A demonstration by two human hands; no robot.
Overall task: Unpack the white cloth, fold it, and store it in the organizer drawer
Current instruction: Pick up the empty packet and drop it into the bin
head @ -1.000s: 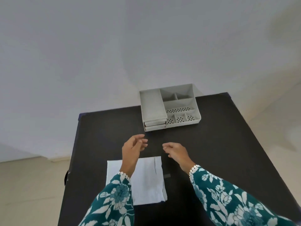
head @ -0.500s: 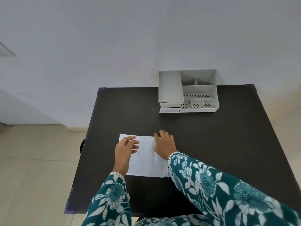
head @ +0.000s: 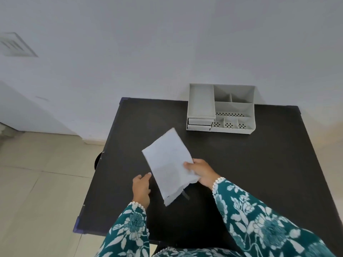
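A flat white rectangular packet of white cloth (head: 169, 165) is lifted off the black table (head: 250, 164) and tilted, its far corner pointing at the organizer. My right hand (head: 201, 172) grips its right edge, thumb on top. My left hand (head: 141, 188) hovers just left of the packet's lower edge, fingers loosely curled, one fingertip close to the cloth; I cannot tell whether it touches. The grey organizer (head: 220, 108) stands at the table's far edge, with shut drawers (head: 199, 124) stacked at its left front.
The organizer has open compartments on its right side, some with perforated floors. A small dark strip (head: 185, 194) shows under the packet's near end. The table's left edge borders tiled floor (head: 37, 182); a white wall runs behind.
The packet lay flat on the table under both hands; now my right hand has lifted and turned it. My left hand has come off its top.
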